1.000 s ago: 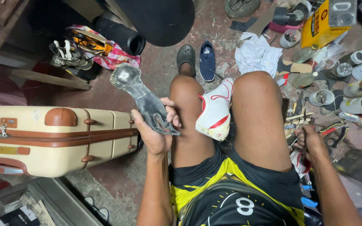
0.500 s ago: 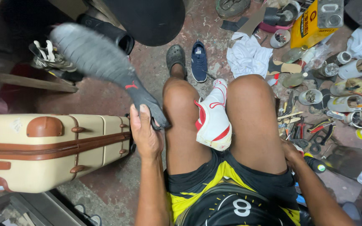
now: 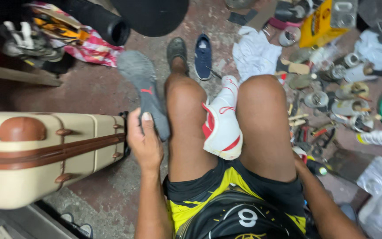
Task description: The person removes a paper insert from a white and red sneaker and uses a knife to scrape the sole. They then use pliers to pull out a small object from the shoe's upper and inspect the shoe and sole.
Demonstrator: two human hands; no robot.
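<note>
My left hand point(image 3: 144, 141) grips the heel end of a grey shoe insole point(image 3: 144, 88) with a small red mark, held flat beside my left knee. A white sports shoe with red trim point(image 3: 221, 124) is wedged between my thighs, toe pointing away. My right hand is hidden behind my right thigh; only the forearm point(image 3: 328, 208) shows, reaching down toward tools on the floor. One foot wears a grey sandal point(image 3: 177, 48), and a navy shoe point(image 3: 203, 55) lies beside it.
A cream suitcase with brown trim point(image 3: 45, 155) lies at my left. Right of my legs are tins, glue pots, pliers, a yellow box point(image 3: 321, 24), a white cloth point(image 3: 255, 53) and plastic bottles. A black tube point(image 3: 107, 22) and a patterned bag sit far left.
The insole has swung down from a raised position over the far left to lie lower beside my left knee. The view has shifted slightly; the white shoe stays between my thighs.
</note>
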